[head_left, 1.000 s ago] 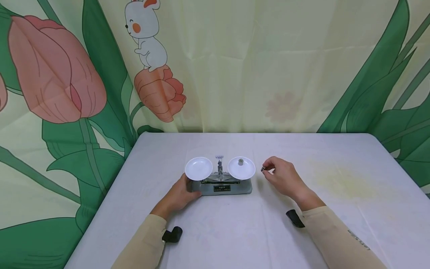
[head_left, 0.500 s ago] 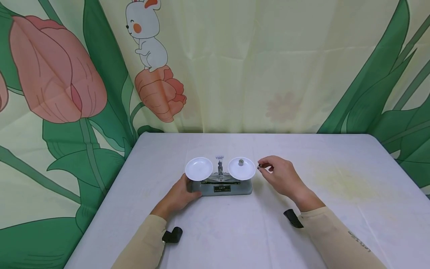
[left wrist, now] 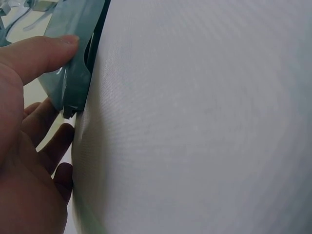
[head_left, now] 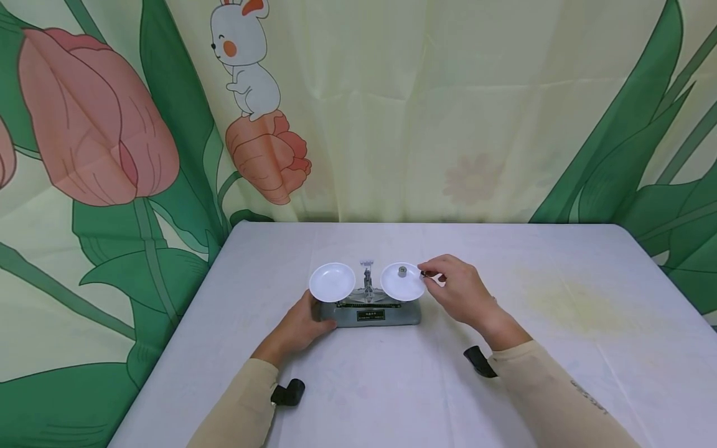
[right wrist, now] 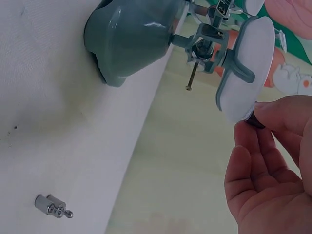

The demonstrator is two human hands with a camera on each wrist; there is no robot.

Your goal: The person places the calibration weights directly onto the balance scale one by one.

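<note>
A grey-green balance scale [head_left: 371, 316] with two white pans stands on the table. My left hand [head_left: 297, 326] grips the left end of its base, thumb on the front face and fingers behind, as the left wrist view also shows. On the right pan [head_left: 394, 289] sits a knobbed metal weight [head_left: 402, 272]. My right hand [head_left: 459, 292] pinches a small dark weight [right wrist: 254, 121] between thumb and fingertips, right at that pan's outer rim; the fingers hide most of it. The left pan [head_left: 332, 282] holds nothing.
Knobbed metal weights [right wrist: 51, 205] stand close together on the white-covered table [head_left: 386, 386], seen in the right wrist view. Behind the table's far edge hangs a curtain [head_left: 392, 124] printed with tulips and a rabbit. Black devices sit on both wrists.
My right hand has moved left with the small weight, from beside the scale to the right pan's rim. The left hand and the scale have stayed put.
</note>
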